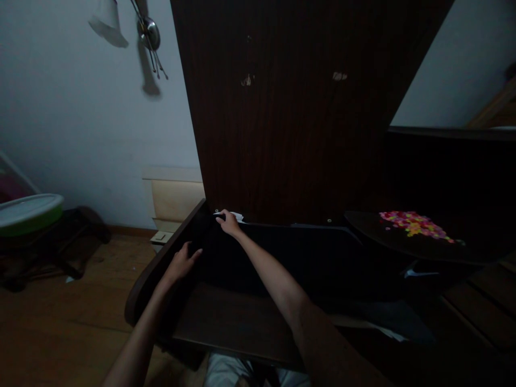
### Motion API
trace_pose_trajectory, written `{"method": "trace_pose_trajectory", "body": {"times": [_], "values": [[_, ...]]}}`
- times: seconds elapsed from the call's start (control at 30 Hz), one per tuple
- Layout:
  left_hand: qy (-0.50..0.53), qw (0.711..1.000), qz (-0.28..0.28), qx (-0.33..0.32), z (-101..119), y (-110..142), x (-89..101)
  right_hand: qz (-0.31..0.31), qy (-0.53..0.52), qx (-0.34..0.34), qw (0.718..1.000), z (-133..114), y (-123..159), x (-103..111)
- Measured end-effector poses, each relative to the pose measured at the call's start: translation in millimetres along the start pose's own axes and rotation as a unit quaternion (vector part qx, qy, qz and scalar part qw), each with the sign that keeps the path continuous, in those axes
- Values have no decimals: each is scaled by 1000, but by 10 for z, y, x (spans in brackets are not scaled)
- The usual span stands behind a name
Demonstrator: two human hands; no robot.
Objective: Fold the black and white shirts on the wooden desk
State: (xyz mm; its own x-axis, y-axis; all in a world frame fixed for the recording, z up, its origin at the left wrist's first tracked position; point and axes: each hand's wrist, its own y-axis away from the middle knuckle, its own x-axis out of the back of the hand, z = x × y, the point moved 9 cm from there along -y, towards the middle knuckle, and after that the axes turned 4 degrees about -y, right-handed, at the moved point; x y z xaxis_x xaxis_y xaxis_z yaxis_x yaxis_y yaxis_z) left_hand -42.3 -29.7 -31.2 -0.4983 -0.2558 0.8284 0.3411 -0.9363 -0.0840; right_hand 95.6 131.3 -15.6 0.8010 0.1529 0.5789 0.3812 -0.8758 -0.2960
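My right hand [229, 222] reaches to the back left corner of a dark wooden desk-like unit [226, 317]. Its thumb and fingers close on the edge of a large flat black thing [278, 255], whose kind I cannot tell in the dim light. White paper [238, 217] shows just behind those fingers. My left hand [182, 264] is lower and nearer, beside the unit's left side panel [161, 255]. Its thumb and fingers are spread apart, over or touching the dark inner side.
A tall dark wooden panel [290, 118] rises behind. Pink and yellow petal-like bits [417, 226] lie on a rounded shelf [382, 242] at right. Papers [382, 322] lie lower right. A green container with a pale lid [30, 212] stands left. A lamp [108, 24] hangs on the wall.
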Motion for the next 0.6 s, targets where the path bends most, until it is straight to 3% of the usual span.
{"method": "trace_pose_trajectory", "body": {"times": [0.1,0.23,0.33,0.43,0.6], "values": [[37,998,-50,26,-63,47,-8,6,40,-21,999,10,-37,6],[69,992,-106,14,-77,142,-40,-9,93,-71,993,164,12,-53],[-66,994,-87,1,-81,222,-38,-20,108,-82,991,243,61,-102],[-240,968,-68,6,-50,316,-70,-13,104,-68,992,242,84,-122],[-314,947,-66,15,83,418,-116,-15,146,-52,988,225,123,-91]]}}
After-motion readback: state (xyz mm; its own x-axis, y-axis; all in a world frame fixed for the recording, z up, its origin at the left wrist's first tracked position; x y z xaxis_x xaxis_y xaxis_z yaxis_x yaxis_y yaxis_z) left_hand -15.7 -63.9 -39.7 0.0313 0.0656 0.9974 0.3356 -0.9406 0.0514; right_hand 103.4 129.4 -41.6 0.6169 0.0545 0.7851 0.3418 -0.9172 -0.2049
